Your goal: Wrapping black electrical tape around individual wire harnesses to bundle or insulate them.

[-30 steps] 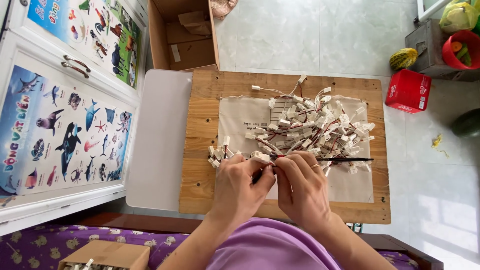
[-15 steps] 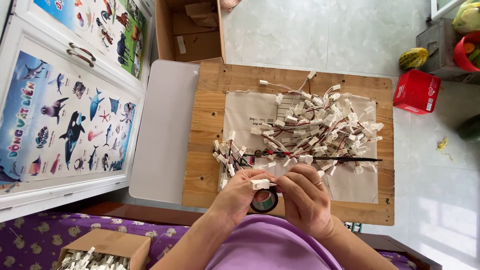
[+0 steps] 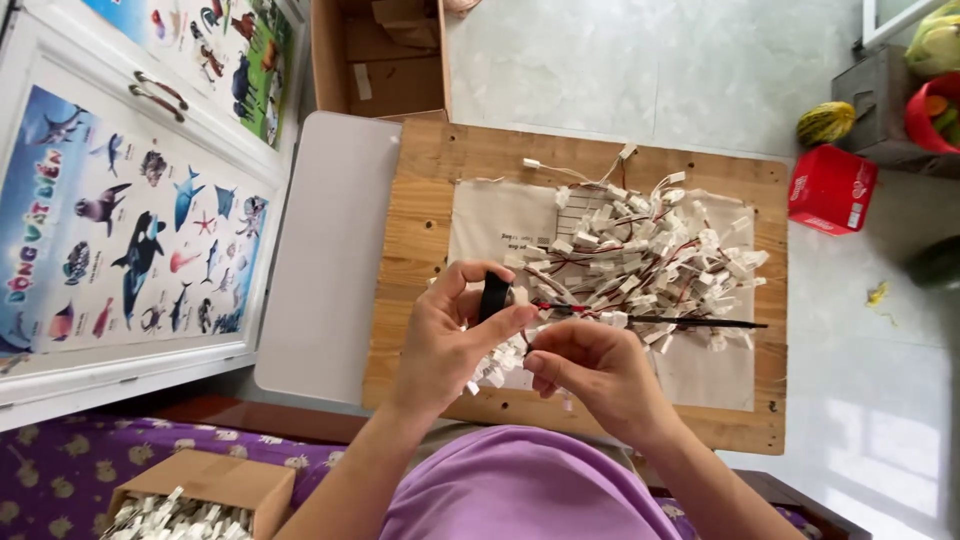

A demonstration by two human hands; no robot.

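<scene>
Nearest the camera, at the lower left, an open brown cardboard box (image 3: 205,492) sits on purple patterned fabric, filled with white plastic connectors. Just beyond it the two hands work close together over the near edge of the low wooden table (image 3: 420,200). The left hand (image 3: 445,340) is curled, its thumb and fingers pinching a black roll of tape (image 3: 493,296) held upright, and a small bundle of white connectors with red and black wires (image 3: 497,362) hangs beneath its palm. The right hand (image 3: 595,370) is loosely closed, fingertips pressed to that same bundle just beside the left thumb.

Behind the hands a large heap of white connectors on red and black wires (image 3: 650,260) lies on a beige cloth sheet (image 3: 490,215) spread over the table. A pale grey flat board (image 3: 330,250) rests along the table's left edge. Farther off, a red square box (image 3: 832,190) stands on the tiled floor to the right, and an open cardboard carton (image 3: 380,55) at the far side.
</scene>
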